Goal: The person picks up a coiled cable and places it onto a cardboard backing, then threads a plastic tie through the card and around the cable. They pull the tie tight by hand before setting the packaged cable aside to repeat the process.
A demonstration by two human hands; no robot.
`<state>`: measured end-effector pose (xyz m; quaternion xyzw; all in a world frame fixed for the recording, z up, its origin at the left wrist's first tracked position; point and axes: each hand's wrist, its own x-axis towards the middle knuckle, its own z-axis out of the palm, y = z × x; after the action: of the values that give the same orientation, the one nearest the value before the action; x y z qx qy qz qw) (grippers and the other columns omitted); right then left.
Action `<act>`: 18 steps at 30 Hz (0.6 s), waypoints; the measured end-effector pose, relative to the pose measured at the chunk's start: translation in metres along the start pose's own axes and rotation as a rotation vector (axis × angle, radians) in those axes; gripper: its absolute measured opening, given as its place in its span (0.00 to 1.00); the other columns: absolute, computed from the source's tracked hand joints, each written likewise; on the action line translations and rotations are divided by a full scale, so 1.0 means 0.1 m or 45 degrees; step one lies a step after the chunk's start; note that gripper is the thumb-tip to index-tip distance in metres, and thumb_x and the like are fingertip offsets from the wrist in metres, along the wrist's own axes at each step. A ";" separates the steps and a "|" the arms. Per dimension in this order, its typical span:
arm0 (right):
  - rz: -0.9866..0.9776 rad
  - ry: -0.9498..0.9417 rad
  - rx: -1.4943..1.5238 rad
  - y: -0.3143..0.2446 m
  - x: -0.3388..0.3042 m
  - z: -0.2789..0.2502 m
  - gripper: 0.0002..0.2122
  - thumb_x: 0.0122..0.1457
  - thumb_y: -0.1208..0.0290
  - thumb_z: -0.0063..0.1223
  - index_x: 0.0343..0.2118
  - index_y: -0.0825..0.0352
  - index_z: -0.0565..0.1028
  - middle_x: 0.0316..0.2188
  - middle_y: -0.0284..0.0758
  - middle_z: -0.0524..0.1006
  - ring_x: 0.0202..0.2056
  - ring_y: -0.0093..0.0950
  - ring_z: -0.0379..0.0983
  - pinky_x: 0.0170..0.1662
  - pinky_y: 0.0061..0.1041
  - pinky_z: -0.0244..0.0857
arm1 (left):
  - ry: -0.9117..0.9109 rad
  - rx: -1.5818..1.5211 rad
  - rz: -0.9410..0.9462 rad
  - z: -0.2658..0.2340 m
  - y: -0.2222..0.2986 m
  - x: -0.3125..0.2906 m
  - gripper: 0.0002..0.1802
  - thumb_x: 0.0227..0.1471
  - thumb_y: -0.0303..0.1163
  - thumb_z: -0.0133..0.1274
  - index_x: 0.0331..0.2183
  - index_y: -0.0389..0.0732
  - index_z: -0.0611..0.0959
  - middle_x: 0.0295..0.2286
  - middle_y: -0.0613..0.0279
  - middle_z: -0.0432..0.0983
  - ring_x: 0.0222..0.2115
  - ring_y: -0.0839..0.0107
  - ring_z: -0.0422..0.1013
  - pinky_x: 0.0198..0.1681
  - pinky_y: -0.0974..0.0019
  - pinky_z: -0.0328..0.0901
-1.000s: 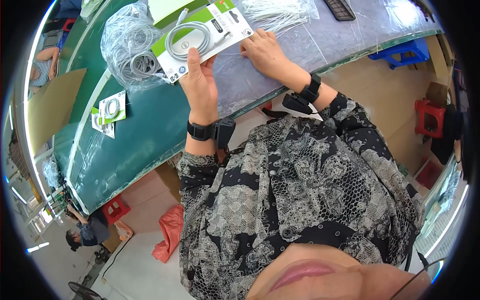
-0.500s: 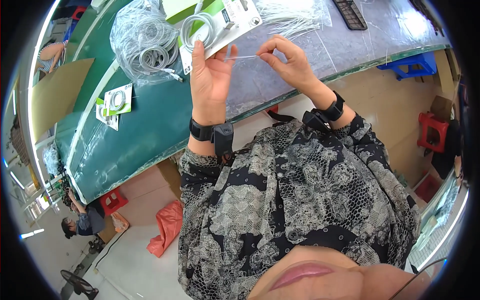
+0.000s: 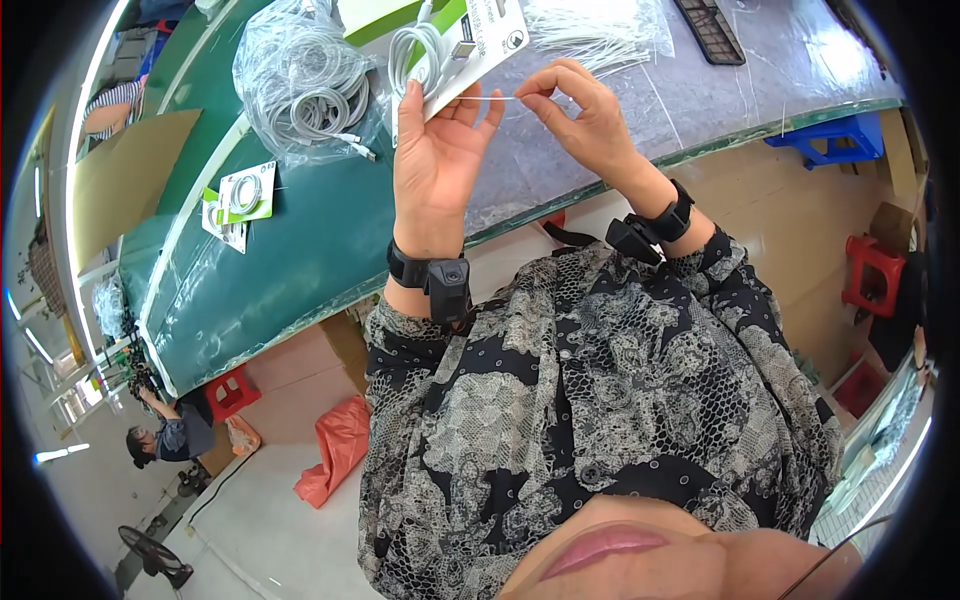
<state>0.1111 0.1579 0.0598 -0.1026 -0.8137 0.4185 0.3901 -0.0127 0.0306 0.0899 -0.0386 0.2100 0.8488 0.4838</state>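
Note:
My left hand [image 3: 436, 185], palm up, is closed on a white and green cardboard card [image 3: 497, 42], with the thumb on its front and the fingers partly behind it. A coiled white charging cable [image 3: 405, 66] lies against the card's face, its USB plug pointing up. From behind the card a thin white plastic tie [image 3: 498, 98] runs out to the right. Its end is pinched between the thumb and forefinger of my right hand [image 3: 588, 118]. Where the tie passes behind the card is hidden.
Left of the card lies a clear bag of coiled white cables [image 3: 300, 85]. Carded cables [image 3: 246, 194] rest on the green tabletop [image 3: 310, 235]. Loose white ties [image 3: 595, 35] and a black plastic tray [image 3: 708, 28] lie at the far side. A blue stool [image 3: 835, 140] stands beyond the table edge.
My left hand and the card have shifted slightly right and tilted, bringing the hands closer together. The right hand still pinches the tie, and less of the tie shows between the hands.

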 end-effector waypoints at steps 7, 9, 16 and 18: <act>0.021 0.015 0.039 0.00 0.00 0.05 0.04 0.50 0.81 0.56 0.29 0.69 0.75 0.27 0.32 0.74 0.31 0.24 0.70 0.37 0.20 0.63 | 0.013 -0.048 -0.032 0.01 -0.01 -0.02 0.18 0.56 0.39 0.50 0.45 0.40 0.72 0.42 0.57 0.72 0.43 0.65 0.67 0.50 0.45 0.60; 0.047 0.020 0.068 0.00 0.00 0.07 0.03 0.51 0.81 0.56 0.30 0.69 0.75 0.26 0.32 0.73 0.30 0.23 0.69 0.36 0.20 0.63 | 0.017 -0.056 -0.034 0.01 -0.02 -0.02 0.17 0.56 0.39 0.50 0.45 0.40 0.72 0.42 0.57 0.72 0.43 0.66 0.67 0.50 0.45 0.60; 0.093 0.032 0.110 0.03 -0.02 0.08 0.03 0.51 0.81 0.55 0.30 0.69 0.75 0.26 0.31 0.73 0.30 0.22 0.68 0.36 0.19 0.62 | 0.016 -0.079 -0.081 0.00 -0.01 -0.03 0.17 0.55 0.38 0.50 0.44 0.41 0.73 0.41 0.58 0.73 0.43 0.66 0.67 0.50 0.44 0.59; 0.090 0.036 0.122 0.03 -0.03 0.08 0.03 0.52 0.80 0.55 0.30 0.69 0.75 0.26 0.31 0.73 0.30 0.22 0.68 0.36 0.19 0.62 | 0.024 -0.084 -0.081 0.00 -0.02 -0.03 0.17 0.55 0.38 0.51 0.44 0.41 0.73 0.41 0.58 0.73 0.43 0.66 0.67 0.50 0.44 0.59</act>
<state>0.1065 0.1536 0.0530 -0.1184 -0.7831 0.4690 0.3909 -0.0093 0.0288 0.0901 -0.0692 0.1852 0.8389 0.5071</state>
